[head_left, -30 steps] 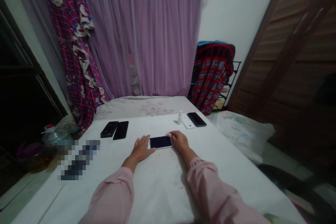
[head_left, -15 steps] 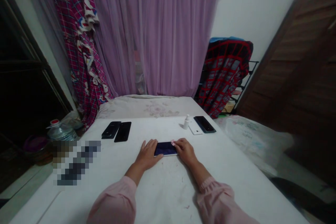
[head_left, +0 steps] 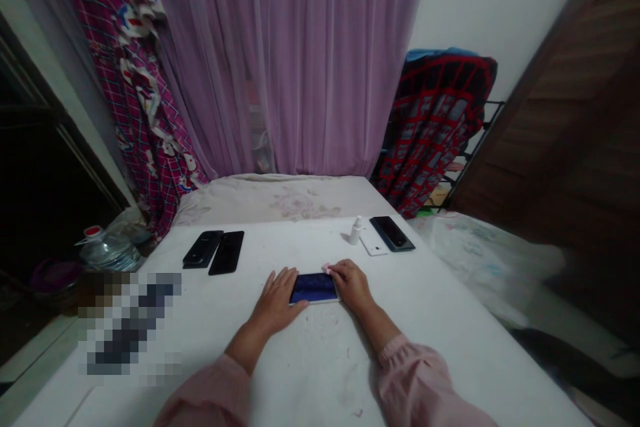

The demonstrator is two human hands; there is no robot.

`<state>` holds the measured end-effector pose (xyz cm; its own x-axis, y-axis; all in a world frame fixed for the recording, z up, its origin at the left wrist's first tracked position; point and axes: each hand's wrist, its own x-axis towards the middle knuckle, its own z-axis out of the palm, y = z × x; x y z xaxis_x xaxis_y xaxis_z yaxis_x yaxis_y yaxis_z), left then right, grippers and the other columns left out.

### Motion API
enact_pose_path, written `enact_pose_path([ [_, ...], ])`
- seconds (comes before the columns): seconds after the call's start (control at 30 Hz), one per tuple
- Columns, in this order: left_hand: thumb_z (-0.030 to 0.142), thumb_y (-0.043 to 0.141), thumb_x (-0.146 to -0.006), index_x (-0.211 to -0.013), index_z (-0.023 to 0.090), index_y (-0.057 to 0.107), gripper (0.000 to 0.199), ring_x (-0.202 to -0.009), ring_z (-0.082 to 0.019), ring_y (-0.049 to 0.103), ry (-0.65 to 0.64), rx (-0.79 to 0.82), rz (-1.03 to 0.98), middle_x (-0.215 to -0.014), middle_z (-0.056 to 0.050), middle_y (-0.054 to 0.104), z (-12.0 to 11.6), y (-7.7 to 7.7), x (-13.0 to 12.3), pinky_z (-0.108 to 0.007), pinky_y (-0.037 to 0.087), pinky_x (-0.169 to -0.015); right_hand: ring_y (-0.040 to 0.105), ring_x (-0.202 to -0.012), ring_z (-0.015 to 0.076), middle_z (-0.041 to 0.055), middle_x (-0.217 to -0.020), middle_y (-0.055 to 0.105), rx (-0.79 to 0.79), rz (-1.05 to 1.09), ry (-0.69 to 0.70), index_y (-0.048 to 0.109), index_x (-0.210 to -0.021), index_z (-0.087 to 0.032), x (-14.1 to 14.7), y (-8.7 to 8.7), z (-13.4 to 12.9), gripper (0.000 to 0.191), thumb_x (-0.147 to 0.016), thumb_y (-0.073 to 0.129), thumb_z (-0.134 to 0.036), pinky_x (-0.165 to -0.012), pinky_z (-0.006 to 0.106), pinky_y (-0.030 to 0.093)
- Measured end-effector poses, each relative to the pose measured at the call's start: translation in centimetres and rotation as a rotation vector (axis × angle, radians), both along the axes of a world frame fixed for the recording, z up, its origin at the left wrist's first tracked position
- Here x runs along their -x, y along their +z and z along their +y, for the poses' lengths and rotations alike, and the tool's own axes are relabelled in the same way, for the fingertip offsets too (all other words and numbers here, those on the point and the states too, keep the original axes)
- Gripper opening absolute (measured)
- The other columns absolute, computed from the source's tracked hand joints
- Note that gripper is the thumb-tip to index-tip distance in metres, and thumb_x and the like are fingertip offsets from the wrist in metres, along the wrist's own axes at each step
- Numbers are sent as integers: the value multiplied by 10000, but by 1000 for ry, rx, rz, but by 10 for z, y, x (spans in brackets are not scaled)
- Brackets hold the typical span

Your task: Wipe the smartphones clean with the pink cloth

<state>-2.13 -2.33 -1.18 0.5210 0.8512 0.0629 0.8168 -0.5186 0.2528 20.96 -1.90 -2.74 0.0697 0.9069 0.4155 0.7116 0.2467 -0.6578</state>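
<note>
A phone [head_left: 316, 287] with a dark bluish screen and a pale edge lies sideways on the white tabletop in front of me. Its left end is held by my left hand [head_left: 274, 299], fingers at the far edge and thumb along the near edge. My right hand [head_left: 353, 283] is closed in a pinch on a small pink-and-white cloth [head_left: 327, 268], at the phone's far right corner. The fingers of that hand cover the phone's right end. What the cloth is made of cannot be made out.
A small white spray bottle [head_left: 355, 231], a white phone [head_left: 373, 241] and a dark phone [head_left: 393, 233] stand or lie at the back right of the table [head_left: 300, 373]. Two dark phones, one black [head_left: 227, 253] and one beside it [head_left: 203, 249], lie at back left. A blurred-out patch covers the left edge.
The cloth in my right hand has shifted slightly left and up along the phone's far edge. My left hand stays on the phone. The camera view has tilted and moved a little.
</note>
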Motion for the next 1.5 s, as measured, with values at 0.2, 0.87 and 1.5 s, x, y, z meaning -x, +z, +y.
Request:
enact_pose_path([
  [0.2, 499, 467, -903, -1430, 146, 346, 645, -1395, -279, 329, -18, -105, -46, -1478, -128, 424, 1, -16, 3, -497, 215, -1156, 621, -766, 150, 38, -823, 637, -38, 49, 145, 753, -940, -266, -4, 0, -51, 196, -884, 566, -240, -695, 259, 500],
  [0.87, 534, 451, -911, -1440, 166, 337, 655, -1375, -292, 364, -55, -158, -87, -1457, -129, 455, 6, -25, 3, -508, 207, -1151, 648, -828, 156, 40, -850, 648, 23, 203, 149, 753, -946, -275, -3, 0, -60, 183, -884, 581, -282, -779, 290, 532],
  [1.5, 553, 460, -911, -1458, 150, 304, 698, -1377, -291, 362, -50, -154, -100, -1468, -142, 436, 6, -20, 0, -506, 209, -1154, 649, -798, 168, 55, -850, 654, 19, 192, 108, 750, -943, -265, -5, 2, -53, 201, -896, 559, -305, -723, 298, 541],
])
